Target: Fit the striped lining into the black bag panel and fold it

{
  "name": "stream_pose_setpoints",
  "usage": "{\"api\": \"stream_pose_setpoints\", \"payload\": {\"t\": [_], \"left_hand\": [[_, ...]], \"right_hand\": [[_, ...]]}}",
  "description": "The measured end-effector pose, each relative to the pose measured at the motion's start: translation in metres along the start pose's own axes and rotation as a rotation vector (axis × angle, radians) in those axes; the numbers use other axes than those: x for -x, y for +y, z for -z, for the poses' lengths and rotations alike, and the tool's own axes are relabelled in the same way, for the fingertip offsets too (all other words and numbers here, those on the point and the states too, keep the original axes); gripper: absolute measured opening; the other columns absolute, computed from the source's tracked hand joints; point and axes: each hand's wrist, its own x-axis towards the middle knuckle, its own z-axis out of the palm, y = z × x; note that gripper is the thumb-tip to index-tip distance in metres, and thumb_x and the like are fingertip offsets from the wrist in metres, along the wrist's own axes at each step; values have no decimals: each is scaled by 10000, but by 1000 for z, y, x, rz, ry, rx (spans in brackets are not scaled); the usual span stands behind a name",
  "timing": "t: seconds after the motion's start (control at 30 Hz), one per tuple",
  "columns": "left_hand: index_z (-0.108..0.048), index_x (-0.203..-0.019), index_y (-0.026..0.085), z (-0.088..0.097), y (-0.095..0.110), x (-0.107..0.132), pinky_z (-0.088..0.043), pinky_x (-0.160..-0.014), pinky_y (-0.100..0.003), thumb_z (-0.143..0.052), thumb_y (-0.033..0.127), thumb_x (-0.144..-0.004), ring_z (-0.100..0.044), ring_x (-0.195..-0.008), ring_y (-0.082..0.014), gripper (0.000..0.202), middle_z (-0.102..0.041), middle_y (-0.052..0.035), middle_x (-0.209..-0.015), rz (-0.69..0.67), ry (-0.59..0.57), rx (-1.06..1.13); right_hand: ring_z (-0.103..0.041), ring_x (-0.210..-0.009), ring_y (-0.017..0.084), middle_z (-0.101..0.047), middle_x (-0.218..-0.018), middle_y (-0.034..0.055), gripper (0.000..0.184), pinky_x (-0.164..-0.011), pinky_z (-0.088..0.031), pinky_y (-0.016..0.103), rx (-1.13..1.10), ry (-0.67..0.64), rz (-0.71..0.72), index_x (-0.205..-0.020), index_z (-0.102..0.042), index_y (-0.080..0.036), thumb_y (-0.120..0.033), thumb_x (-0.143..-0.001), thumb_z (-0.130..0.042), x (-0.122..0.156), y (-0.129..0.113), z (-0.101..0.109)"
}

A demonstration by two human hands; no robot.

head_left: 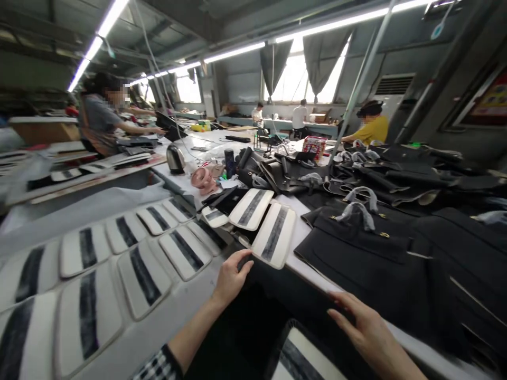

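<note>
The left hand [231, 278] rests with its fingers [242, 262] loosely extended, tips touching the near end of a white panel with a dark stripe [274, 234] that overhangs the desk [304, 274] edge; the fingers close on nothing. The right hand [366, 330] lies flat and open on the desk edge beside a black bag [356, 248]; its wrist is cut off by the frame. Three striped panels lie on the desk by the left hand, and roughly eleven more line the grey surface [174, 311] at left, the nearest blurred and cropped. A further panel at the bottom edge [301, 359] is only partly visible. The dark gap below the hands cannot be made out. Four other people work in the background.
</note>
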Motion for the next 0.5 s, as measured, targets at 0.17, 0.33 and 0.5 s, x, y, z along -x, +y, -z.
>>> {"api": "stream_pose_setpoints", "payload": {"t": [0.17, 0.33, 0.5], "left_hand": [[-556, -1276, 219, 16, -24, -56, -369, -1134, -453, -657, 182, -809, -490, -1288, -241, 479, -554, -79, -1362, -91, 198, -166], [-558, -1267, 207, 19, -40, -80, -336, -1153, -465, -660, 152, -790, -461, -1312, -250, 490, -524, -96, -1384, -74, 202, -165], [-567, -1223, 208, 19, -44, -56, -366, -1131, -401, -643, 138, -807, -501, -1263, -203, 428, -569, -72, -1324, -22, 221, -93]], "right_hand": [[-532, -1242, 251, -559, -1358, 114, 461, -1082, -418, 384, 115, -118, 179, -1307, -574, -151, -364, -907, -492, -96, -51, -49], [-518, -1242, 297, -558, -1353, 139, 464, -1068, -429, 426, 259, -155, 215, -1296, -589, -107, -307, -889, -491, -146, -55, -79], [-562, -1199, 317, -615, -1290, 111, 450, -1041, -471, 488, 129, -72, 260, -1214, -655, -185, -436, -889, -470, -123, -22, -88]]}}
